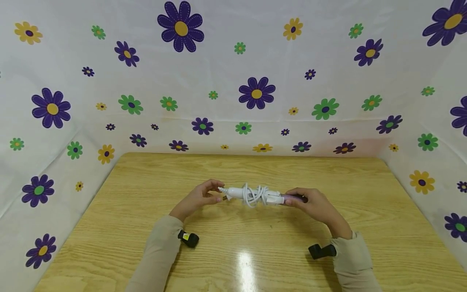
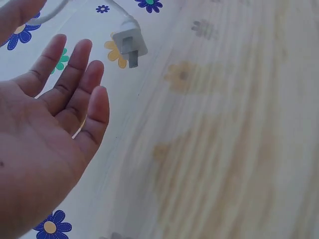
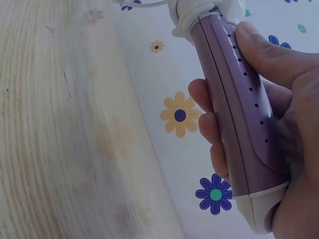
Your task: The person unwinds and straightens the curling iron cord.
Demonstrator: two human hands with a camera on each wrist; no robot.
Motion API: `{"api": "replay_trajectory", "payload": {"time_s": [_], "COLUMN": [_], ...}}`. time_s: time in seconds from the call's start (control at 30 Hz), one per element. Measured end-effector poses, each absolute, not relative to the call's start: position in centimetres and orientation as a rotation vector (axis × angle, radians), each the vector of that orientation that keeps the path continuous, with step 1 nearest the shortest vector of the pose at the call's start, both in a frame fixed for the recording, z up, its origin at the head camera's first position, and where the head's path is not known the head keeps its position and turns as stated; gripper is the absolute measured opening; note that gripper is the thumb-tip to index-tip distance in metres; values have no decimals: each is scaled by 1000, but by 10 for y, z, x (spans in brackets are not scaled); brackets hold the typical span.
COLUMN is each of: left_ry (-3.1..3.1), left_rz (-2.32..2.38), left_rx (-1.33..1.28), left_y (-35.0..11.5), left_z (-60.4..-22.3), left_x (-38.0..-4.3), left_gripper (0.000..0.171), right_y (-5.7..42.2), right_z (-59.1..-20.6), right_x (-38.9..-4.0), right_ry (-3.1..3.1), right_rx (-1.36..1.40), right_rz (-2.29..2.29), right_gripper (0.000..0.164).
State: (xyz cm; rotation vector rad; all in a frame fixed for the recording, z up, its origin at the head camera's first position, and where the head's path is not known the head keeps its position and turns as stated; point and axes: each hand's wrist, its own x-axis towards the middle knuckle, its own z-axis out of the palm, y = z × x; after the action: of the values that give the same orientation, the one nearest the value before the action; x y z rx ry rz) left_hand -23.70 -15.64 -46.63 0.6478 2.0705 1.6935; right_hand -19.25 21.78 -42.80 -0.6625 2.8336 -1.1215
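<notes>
A white and purple hair straightener (image 1: 235, 193) is held level above the table, its white cord (image 1: 252, 196) wound around its middle. My right hand (image 1: 310, 200) grips the purple end (image 3: 237, 104), thumb on one side and fingers curled around the other. My left hand (image 1: 202, 196) is at the opposite end, beside the cord's ribbed collar (image 1: 222, 190). In the left wrist view its fingers (image 2: 75, 84) are spread and loosely extended. A two-pin plug (image 2: 130, 45) dangles from the cord just past those fingertips.
The wooden table (image 1: 127, 227) spreads beneath both hands. A white cloth with printed flowers (image 1: 219, 73) hangs behind it and along both sides. Each wrist wears a small black camera, one on the left (image 1: 189, 239) and one on the right (image 1: 322, 251).
</notes>
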Motion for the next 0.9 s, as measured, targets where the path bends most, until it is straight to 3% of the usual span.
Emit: {"api": "replay_trajectory", "payload": {"time_s": [0.47, 0.67, 0.9], "left_ry": [2109, 2128, 2107], "left_rz": [1564, 1548, 1587], "left_rx": [552, 542, 525], "left_y": [-153, -151, -148], "left_z": [-468, -470, -473], "left_x": [-236, -237, -238], "left_gripper": [49, 52, 45], "right_y": [212, 213, 213], "right_z": [-420, -417, -412], "right_x": [-186, -185, -184], "right_ry": [2784, 2727, 2684], "right_rx": [-709, -701, -684], "right_rz": [-1216, -1244, -1261], "right_gripper": [33, 29, 27]}}
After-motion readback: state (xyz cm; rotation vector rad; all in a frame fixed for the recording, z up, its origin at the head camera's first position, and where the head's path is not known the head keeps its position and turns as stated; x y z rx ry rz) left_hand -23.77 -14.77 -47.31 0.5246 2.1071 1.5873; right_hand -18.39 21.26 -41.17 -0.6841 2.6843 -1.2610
